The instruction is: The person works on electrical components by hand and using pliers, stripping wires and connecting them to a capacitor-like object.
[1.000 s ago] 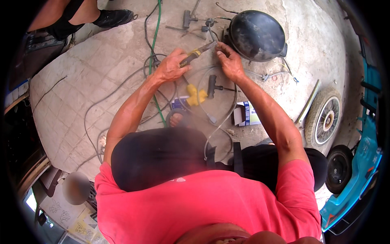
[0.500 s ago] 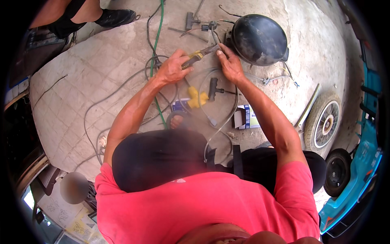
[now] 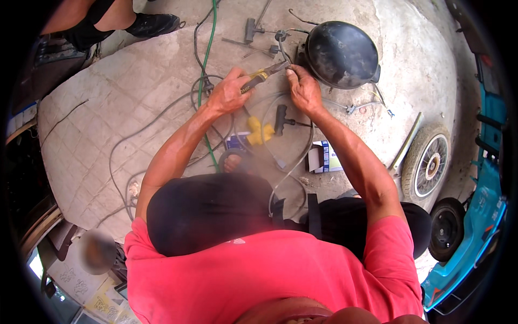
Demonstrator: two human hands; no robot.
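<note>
Nearest my knees (image 3: pixel 210 213), an open carton (image 3: pixel 325 157) lies on the floor; to its left are a yellow item (image 3: pixel 260 131) and a T-handled tool (image 3: pixel 281 120), apparently kept within short reach. Beyond these, my left hand (image 3: pixel 229 93) is clenched round the handles of the pliers (image 3: pixel 259 80), nose angled up and rightward, presumably to meet my other fingertips. Whether the jaws bite on anything, I cannot tell. My right hand (image 3: pixel 305 93) pinches a thin dark cable (image 3: pixel 283 50) between thumb and forefinger, seemingly to steady it; the cable lies at those fingertips, beside the pliers' nose, and runs away from me toward a dark connector (image 3: pixel 280 35). Beyond and right of that hand rests a black domed housing (image 3: pixel 342 54). Farthest out lies a second T-handled tool (image 3: pixel 250 30).
</note>
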